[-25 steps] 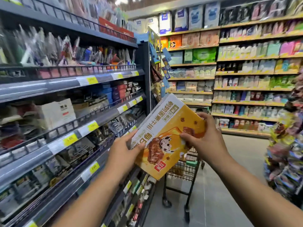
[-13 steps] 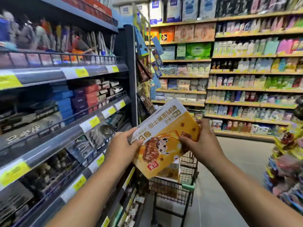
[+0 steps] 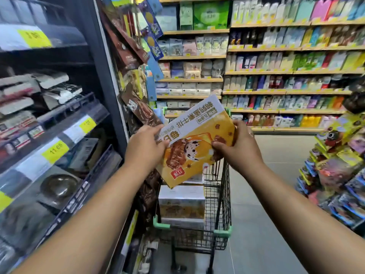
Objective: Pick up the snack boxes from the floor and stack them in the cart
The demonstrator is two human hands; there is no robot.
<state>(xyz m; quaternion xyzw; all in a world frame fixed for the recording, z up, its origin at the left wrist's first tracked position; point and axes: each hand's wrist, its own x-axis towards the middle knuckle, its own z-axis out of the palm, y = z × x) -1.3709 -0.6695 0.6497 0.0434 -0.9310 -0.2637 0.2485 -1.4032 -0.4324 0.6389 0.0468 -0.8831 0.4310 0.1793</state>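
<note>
snack box [image 3: 194, 141] held tilted above wire cart [image 3: 225, 204], stacked boxes [image 3: 181, 202] below | left hand [image 3: 145, 149] pinches left edge, right hand [image 3: 240, 147] grips right edge | likely light, stiff cardboard, glossy; hold both side edges

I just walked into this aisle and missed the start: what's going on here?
A person grips a yellow snack box with both hands, the left hand on its left edge, the right hand on its right edge. The box hangs tilted above a wire shopping cart beside the store shelves. The cart already holds other boxes; this one is not yet set down.
</note>
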